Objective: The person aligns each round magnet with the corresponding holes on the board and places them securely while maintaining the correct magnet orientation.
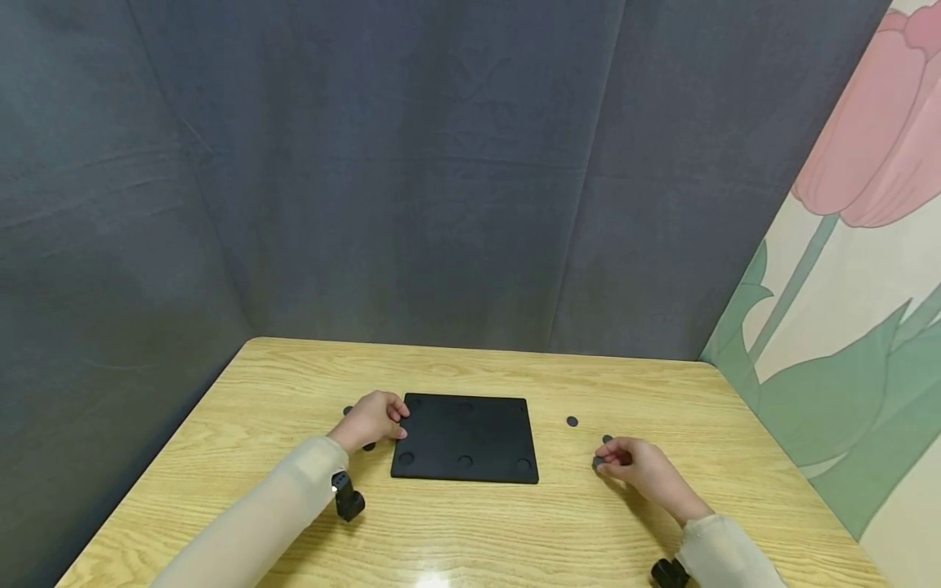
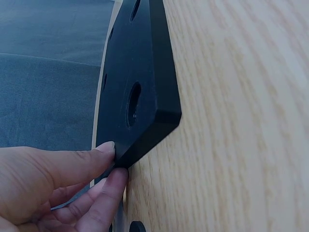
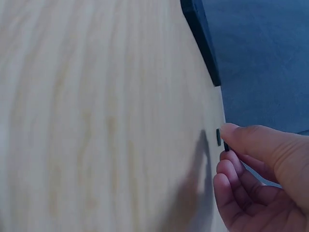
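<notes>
A flat black rectangular board (image 1: 470, 437) with several round recesses lies on the table. My left hand (image 1: 372, 420) pinches its left edge, the thumb on the top face and fingers against the side, as the left wrist view shows. Off to the right, my right hand (image 1: 641, 469) holds a small black disc (image 1: 598, 463) between thumb and fingertips, just above the tabletop. In the right wrist view only a thin dark edge of this disc (image 3: 226, 145) shows. Another disc (image 1: 607, 438) is just beyond the right fingers.
One more black disc (image 1: 572, 421) lies between the board and my right hand. Two dark discs, one at the far side (image 1: 348, 411) and one nearer (image 1: 369, 447), are partly hidden by my left hand. A grey curtain (image 1: 426, 180) hangs behind the wooden table (image 1: 470, 531).
</notes>
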{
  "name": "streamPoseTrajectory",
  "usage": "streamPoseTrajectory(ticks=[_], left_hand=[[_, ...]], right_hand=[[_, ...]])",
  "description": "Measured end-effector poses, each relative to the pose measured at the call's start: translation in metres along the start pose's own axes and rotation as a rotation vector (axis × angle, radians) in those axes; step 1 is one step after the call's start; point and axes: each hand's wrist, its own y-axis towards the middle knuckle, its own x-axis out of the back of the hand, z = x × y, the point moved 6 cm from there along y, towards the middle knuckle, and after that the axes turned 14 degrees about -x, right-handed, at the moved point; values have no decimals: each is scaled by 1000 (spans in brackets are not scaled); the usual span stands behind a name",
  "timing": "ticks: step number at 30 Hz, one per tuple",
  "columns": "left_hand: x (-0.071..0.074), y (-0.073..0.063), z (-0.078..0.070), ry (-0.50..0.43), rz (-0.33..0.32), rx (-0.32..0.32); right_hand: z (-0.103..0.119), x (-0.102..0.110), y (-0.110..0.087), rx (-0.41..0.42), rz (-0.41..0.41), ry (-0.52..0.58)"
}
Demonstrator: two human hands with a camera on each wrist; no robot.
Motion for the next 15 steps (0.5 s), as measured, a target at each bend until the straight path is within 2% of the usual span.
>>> streamPoseTrajectory(ticks=[15], left_hand=[[0, 0, 0, -8, 0, -6]], right_hand=[[43, -1, -6, 142, -2, 0]])
